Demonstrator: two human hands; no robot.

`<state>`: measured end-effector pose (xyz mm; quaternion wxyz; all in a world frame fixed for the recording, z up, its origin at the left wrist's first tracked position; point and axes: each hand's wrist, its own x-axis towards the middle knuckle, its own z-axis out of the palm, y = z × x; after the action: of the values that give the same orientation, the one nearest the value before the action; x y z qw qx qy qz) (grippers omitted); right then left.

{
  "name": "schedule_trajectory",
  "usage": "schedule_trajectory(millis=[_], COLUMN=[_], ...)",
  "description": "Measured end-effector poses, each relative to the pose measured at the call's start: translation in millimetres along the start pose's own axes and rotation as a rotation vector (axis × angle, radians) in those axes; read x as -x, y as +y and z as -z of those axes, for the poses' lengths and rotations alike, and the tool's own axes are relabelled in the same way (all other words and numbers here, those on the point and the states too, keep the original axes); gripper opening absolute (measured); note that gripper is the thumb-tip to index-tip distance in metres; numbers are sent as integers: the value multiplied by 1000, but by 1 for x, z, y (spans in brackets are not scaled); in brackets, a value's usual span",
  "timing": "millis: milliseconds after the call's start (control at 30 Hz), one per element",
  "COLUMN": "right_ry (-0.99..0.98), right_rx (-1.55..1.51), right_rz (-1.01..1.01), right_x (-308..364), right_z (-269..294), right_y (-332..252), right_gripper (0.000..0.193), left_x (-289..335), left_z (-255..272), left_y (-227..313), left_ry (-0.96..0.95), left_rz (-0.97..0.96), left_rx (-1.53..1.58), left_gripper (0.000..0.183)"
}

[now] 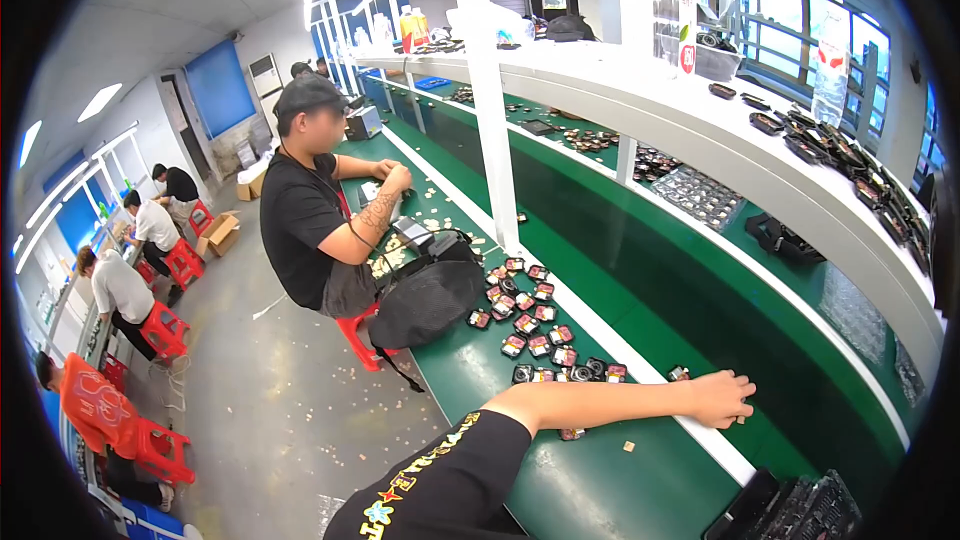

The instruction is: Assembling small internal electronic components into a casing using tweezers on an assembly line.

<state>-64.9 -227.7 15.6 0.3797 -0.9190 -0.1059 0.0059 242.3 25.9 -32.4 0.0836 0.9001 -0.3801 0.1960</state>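
My left arm reaches across the green bench, and my left hand (722, 400) is over the edge of the dark green belt. Its fingers are slightly apart and bent downward, with nothing visible in them. Close to my wrist, a small black unit with a pink and yellow label (678, 373) lies at the white rail (610, 338). Many similar small black units (540, 346) are scattered on the bench beyond my forearm, some showing a round dark face. My forearm partly covers the nearest ones. A small tan square piece (628, 447) lies on the near side. My right hand is out of view.
Black plastic trays (800, 510) stand at the lower right. A dark bag (430, 300) lies on the bench beside a seated co-worker (310, 190). A white shelf (600, 70) with bottles and black parts runs above the belt. Other people sit on red stools at left.
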Motion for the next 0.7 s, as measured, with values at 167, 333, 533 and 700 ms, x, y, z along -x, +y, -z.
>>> schedule_trajectory(millis=[167,333,533,700], right_ry=[9,84,232,225], right_rx=[-89,-377,-14,6], right_rz=[58,-73,243,159], right_x=[-8,-21,-48,-48], right_z=[-30,-57,-24,-31], right_y=[58,65,11,13], right_gripper=[32,27,9,11], left_x=[31,15,25,78], left_z=[21,5,-1,50], left_y=[-19,-10,-15,-33], left_ry=[57,172,22,6], left_rz=[52,-4,-29,49], left_rx=[76,86,24,2], left_gripper=[27,35,20,18])
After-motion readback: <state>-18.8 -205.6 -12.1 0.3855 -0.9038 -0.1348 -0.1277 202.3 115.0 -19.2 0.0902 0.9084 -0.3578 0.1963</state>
